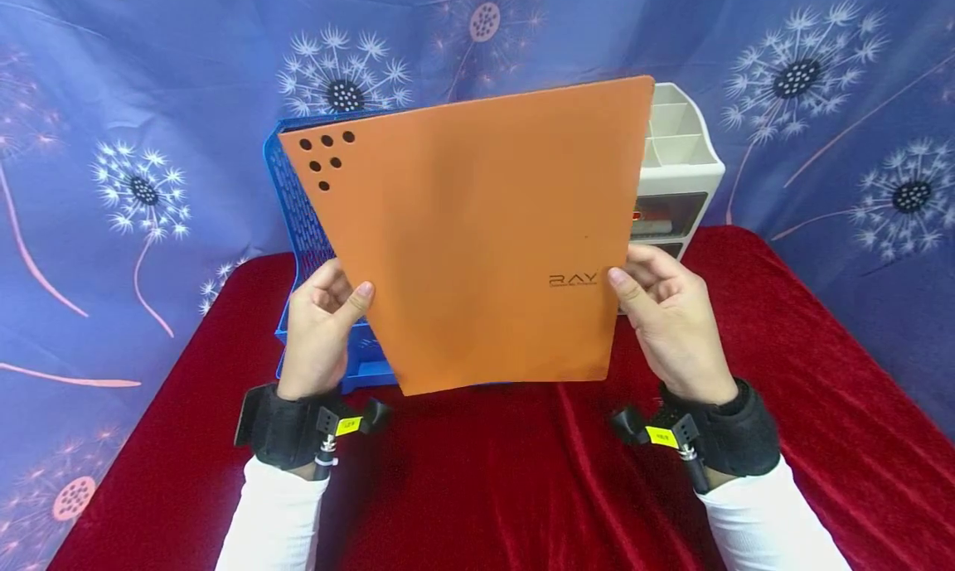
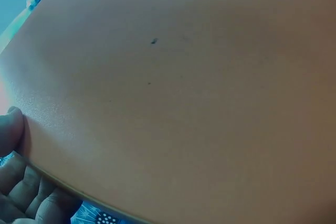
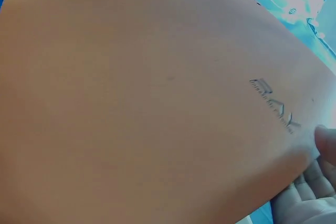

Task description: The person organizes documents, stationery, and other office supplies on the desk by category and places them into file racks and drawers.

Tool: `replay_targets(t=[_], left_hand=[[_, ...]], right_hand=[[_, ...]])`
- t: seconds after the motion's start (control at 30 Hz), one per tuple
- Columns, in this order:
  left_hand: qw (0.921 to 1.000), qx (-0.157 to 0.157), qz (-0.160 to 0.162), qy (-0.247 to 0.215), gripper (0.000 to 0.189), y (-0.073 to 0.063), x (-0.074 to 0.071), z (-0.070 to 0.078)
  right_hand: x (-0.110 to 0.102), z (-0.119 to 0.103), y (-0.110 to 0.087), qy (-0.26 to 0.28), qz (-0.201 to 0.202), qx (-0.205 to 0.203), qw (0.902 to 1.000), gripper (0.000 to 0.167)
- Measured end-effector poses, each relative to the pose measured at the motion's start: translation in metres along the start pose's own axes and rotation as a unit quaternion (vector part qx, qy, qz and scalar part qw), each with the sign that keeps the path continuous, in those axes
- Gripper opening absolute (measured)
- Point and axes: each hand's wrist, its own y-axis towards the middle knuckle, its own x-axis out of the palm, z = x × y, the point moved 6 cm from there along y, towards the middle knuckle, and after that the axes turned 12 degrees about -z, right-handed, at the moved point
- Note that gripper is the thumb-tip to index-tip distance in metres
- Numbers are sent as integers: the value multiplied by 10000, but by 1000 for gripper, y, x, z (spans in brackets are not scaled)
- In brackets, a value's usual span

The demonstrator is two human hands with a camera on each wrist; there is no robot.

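Note:
A flat orange folder marked "RAY" is held up, tilted, between both hands. Several dark round holes or dots sit in its upper left corner. My left hand pinches the left edge, thumb on the front face and fingers behind. On the opposite edge, beside the lettering, my right hand grips it the same way. In the left wrist view the folder fills most of the picture, the left thumb on its face. The right wrist view shows the right thumb near the printed letters.
Behind the folder stands a blue plastic basket-like rack, mostly hidden. To its right is a white organizer with top compartments and dark-fronted drawers. A red velvet cloth covers the table; a blue dandelion-print curtain hangs behind.

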Motion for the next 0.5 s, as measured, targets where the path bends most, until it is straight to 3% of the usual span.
replay_targets(t=[0.23,0.5], left_hand=[[9974,-122,-441,558,30,0,9,-2],[9962,-287,-672,467,32,-1,11,-5]], right_hand=[[-2,-7,-1,399,234,-540,9975,27],[-2,-2,-3,244,881,-564,9942,24]])
